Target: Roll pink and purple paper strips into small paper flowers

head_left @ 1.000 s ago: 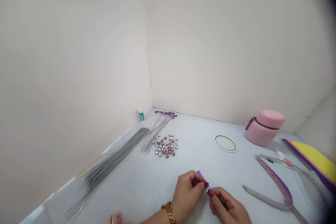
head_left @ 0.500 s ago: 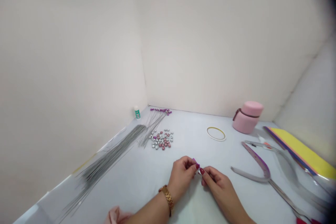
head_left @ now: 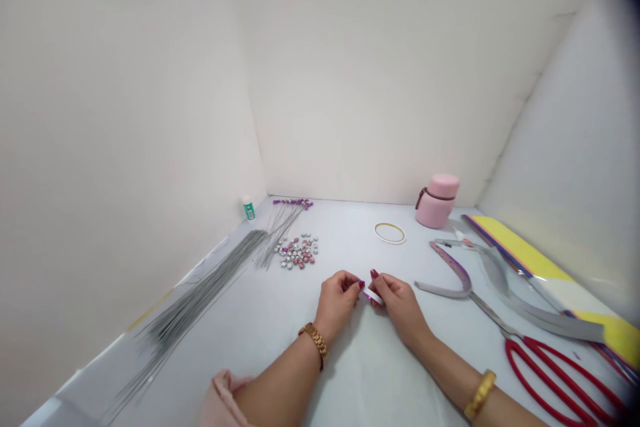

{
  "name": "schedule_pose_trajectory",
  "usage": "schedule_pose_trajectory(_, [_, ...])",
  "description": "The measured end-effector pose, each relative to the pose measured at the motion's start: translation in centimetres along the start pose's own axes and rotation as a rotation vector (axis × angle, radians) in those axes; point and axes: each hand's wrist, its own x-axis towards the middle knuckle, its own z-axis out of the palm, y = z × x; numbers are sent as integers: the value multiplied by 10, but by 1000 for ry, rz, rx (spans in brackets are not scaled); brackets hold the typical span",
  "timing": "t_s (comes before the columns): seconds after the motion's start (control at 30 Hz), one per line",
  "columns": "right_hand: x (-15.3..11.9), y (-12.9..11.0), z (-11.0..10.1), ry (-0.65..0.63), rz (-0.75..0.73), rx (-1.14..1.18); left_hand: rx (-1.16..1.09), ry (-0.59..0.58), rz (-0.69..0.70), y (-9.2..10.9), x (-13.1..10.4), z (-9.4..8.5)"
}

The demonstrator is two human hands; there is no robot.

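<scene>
A short strip of shiny purple and white paper stretches between my two hands over the table. My left hand, with a gold watch on its wrist, pinches one end between thumb and forefinger. At the other end, my right hand is closed on the strip, thumb uppermost; its lower fingers are partly hidden. Beyond the left hand lies a pile of small silver, pink and purple folded stars. Longer purple and grey strips curl to the right of my right hand.
Red-handled scissors lie at right, near yellow sheets. A pink flask and a thin ring are farther back. Grey wires spread along the left, some tipped with purple pieces, near a small green-and-white bottle.
My hands have drawn slightly apart, and more of the strip shows between them. The view has shifted, bringing the scissor handles and a gold bangle on my right wrist into sight.
</scene>
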Motion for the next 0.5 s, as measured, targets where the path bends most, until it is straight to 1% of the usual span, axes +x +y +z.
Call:
schedule_pose_trajectory(0.23, [1,3,2,45,43,60,19,-8,28,1,-1,0])
schedule_pose_trajectory(0.5, [2,3,3,59,60,80,38,-5,28,0,0,1])
